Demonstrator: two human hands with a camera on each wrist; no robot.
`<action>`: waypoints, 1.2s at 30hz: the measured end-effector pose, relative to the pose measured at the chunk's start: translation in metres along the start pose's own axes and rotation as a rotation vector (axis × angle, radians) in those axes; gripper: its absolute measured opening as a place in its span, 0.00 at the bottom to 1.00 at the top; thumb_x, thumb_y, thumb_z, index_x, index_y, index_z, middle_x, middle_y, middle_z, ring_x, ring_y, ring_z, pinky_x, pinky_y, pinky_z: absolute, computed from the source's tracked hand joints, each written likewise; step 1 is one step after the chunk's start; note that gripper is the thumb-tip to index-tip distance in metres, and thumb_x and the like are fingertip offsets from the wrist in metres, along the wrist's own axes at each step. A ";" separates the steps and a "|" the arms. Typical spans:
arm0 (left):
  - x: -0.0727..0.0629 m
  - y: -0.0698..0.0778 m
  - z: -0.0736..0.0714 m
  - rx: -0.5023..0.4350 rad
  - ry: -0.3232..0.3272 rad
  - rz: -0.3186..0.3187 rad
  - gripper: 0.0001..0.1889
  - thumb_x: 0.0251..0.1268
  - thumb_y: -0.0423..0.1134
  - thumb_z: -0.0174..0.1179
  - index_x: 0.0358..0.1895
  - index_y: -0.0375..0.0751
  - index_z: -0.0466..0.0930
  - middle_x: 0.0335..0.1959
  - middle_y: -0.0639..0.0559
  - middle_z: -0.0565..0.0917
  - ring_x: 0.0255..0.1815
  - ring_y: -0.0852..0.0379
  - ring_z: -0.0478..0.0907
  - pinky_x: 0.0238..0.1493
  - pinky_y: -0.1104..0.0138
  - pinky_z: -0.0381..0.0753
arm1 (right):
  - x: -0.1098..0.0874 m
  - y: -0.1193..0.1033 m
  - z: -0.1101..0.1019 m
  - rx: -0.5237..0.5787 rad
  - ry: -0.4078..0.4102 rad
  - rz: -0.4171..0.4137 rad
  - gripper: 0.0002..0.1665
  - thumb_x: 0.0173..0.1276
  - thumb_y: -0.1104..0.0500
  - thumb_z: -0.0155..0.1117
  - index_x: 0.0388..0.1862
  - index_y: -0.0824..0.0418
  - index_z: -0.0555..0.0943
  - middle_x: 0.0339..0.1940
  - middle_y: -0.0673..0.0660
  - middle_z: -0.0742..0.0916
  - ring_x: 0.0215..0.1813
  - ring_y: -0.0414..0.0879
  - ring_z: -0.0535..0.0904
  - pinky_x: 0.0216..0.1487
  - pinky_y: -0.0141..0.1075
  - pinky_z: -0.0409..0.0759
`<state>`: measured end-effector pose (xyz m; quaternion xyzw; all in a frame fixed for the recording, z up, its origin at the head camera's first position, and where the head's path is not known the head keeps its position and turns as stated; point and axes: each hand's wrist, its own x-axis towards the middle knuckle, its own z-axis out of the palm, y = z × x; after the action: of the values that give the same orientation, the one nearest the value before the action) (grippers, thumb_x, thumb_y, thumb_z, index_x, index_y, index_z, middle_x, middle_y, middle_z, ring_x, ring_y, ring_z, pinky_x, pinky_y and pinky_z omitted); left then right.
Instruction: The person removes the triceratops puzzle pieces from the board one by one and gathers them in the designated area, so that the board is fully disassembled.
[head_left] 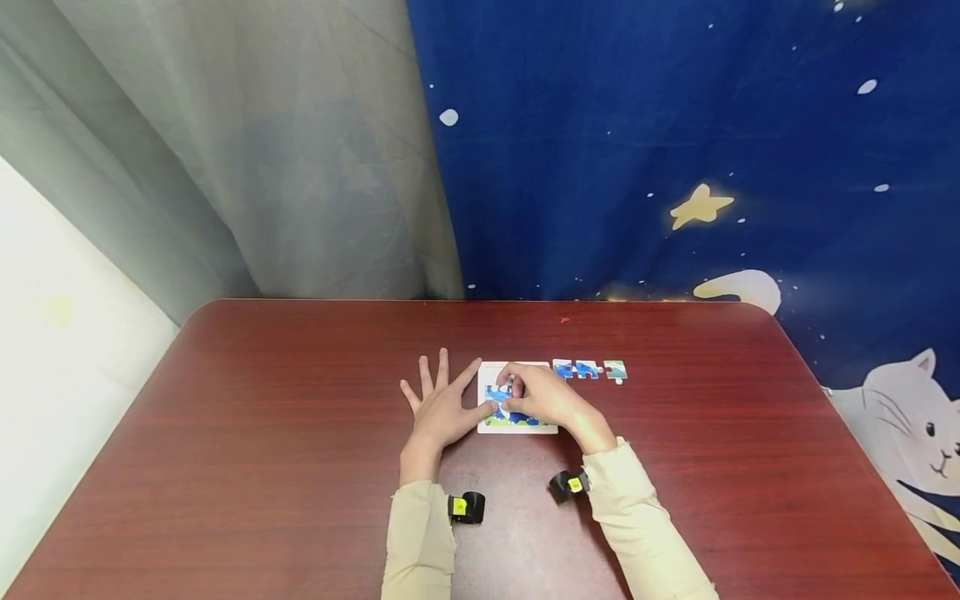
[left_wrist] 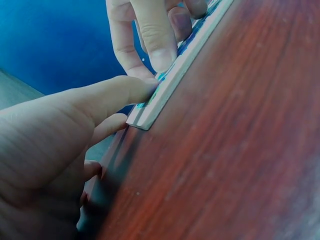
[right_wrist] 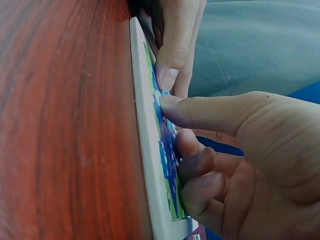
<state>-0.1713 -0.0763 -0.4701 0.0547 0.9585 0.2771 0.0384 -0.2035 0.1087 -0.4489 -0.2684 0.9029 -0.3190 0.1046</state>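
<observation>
Left hand (head_left: 442,414) splayed wide, its thumb touched a puzzle board (head_left: 491,375) set in from the tabletop's (head_left: 300,458) far edge; the right hand (head_left: 551,397) bent over it, any pinch unclear; three loose pieces (head_left: 587,369) lay by the board's far right corner.

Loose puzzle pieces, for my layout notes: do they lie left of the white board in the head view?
No, the three loose pieces lie to the right of the white board.
</observation>
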 end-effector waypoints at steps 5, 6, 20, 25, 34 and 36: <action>0.001 -0.001 0.000 -0.001 -0.003 -0.001 0.38 0.53 0.61 0.60 0.70 0.60 0.61 0.74 0.40 0.41 0.72 0.37 0.26 0.58 0.35 0.23 | 0.001 0.001 0.001 0.012 -0.007 0.009 0.14 0.58 0.62 0.68 0.43 0.60 0.78 0.22 0.49 0.76 0.22 0.39 0.70 0.28 0.32 0.72; 0.001 -0.001 0.000 -0.002 -0.003 -0.002 0.38 0.53 0.61 0.60 0.70 0.60 0.61 0.74 0.40 0.41 0.72 0.37 0.26 0.58 0.35 0.23 | 0.001 0.001 0.001 0.015 -0.009 0.012 0.14 0.58 0.62 0.68 0.43 0.60 0.78 0.22 0.49 0.76 0.22 0.40 0.70 0.27 0.32 0.71; 0.001 -0.003 -0.001 -0.013 -0.020 0.011 0.41 0.49 0.63 0.63 0.69 0.59 0.62 0.74 0.40 0.40 0.72 0.37 0.26 0.58 0.34 0.23 | 0.000 -0.005 0.003 -0.019 -0.010 0.033 0.14 0.58 0.61 0.69 0.43 0.59 0.77 0.22 0.48 0.75 0.23 0.40 0.69 0.28 0.33 0.70; 0.001 -0.003 -0.002 -0.016 -0.032 0.010 0.43 0.47 0.64 0.63 0.70 0.60 0.61 0.74 0.41 0.40 0.71 0.38 0.25 0.58 0.34 0.22 | 0.000 -0.006 0.003 -0.007 -0.013 0.060 0.15 0.58 0.61 0.69 0.43 0.59 0.78 0.22 0.49 0.76 0.24 0.41 0.70 0.30 0.33 0.72; 0.002 -0.004 0.000 -0.021 -0.036 0.003 0.43 0.46 0.64 0.64 0.70 0.61 0.60 0.74 0.42 0.39 0.71 0.38 0.24 0.58 0.35 0.21 | 0.002 -0.004 0.005 -0.032 0.007 0.050 0.15 0.57 0.61 0.70 0.42 0.59 0.78 0.22 0.49 0.76 0.24 0.41 0.70 0.28 0.33 0.71; 0.002 -0.005 0.000 -0.022 -0.036 0.003 0.43 0.46 0.64 0.64 0.70 0.61 0.61 0.74 0.41 0.39 0.71 0.38 0.24 0.58 0.35 0.21 | 0.002 -0.004 0.005 -0.053 0.016 0.053 0.15 0.56 0.60 0.71 0.42 0.58 0.78 0.24 0.50 0.75 0.25 0.41 0.70 0.29 0.34 0.70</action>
<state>-0.1740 -0.0801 -0.4726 0.0609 0.9544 0.2868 0.0557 -0.2013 0.1027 -0.4506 -0.2444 0.9186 -0.2944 0.0987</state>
